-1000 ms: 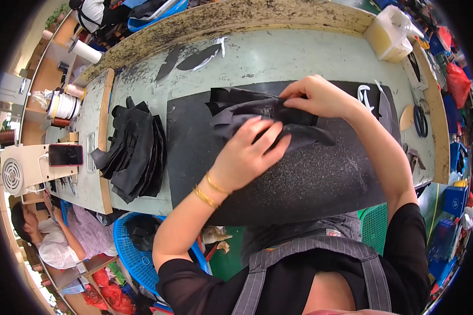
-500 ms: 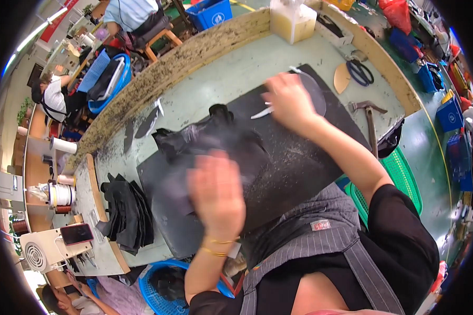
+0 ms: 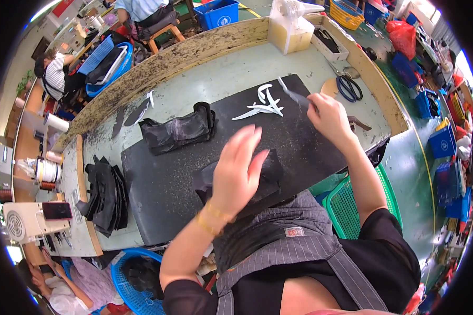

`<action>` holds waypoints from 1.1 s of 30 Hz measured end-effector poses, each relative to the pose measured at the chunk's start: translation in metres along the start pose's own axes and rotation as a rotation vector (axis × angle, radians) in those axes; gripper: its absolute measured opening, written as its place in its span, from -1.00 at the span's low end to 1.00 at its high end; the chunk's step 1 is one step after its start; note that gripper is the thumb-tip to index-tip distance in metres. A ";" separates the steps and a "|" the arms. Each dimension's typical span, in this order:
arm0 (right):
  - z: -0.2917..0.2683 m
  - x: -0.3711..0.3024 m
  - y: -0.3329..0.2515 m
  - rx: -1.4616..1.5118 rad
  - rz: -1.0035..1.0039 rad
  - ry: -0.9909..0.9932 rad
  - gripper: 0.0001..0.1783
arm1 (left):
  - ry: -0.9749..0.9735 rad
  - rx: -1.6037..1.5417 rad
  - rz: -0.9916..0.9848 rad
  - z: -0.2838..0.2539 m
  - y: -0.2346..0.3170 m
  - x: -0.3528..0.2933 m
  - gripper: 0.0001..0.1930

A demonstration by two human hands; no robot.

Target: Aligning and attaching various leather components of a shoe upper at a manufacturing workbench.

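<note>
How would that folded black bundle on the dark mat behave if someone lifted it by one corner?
The black bundle would probably droop and unfold: it looks like thin soft sheets, creased and slumped on the dark mat. It is likely light for its size. Its faint sheen hints that the layers may slide apart.

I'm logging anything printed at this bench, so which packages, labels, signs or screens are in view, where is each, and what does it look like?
Phone: far left on a beige box, dark screen, red edge.
Apron label: small grey patch with red marks, on the striped apron.
Blue crate: top centre beyond the bench, white mark on its side.
Translucent container: bench's far edge, boxy, yellowish liquid.
</note>
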State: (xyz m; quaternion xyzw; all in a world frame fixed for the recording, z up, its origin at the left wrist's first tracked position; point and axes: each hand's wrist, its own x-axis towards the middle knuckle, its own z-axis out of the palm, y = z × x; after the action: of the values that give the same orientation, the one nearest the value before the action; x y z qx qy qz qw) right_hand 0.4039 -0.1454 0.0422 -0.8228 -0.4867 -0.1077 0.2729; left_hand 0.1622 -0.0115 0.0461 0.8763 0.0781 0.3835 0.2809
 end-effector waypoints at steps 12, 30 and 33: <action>-0.038 -0.053 0.023 1.168 0.586 0.299 -0.87 | 0.064 -0.771 -0.595 0.070 -0.009 0.088 -0.91; 0.003 -0.110 -0.127 1.344 0.488 -0.478 -0.83 | -0.020 -0.791 -0.996 -0.047 0.028 -0.092 -0.85; 0.039 -0.105 -0.144 0.859 0.239 -0.346 -0.75 | 0.079 -0.587 -0.977 -0.054 -0.006 -0.115 -0.80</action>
State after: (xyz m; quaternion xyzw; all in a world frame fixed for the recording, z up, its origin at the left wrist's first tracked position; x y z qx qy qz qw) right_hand 0.2239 -0.1474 0.0133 -0.6917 -0.4275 0.2739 0.5136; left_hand 0.0443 -0.0234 0.0000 0.6087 0.3748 0.2471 0.6542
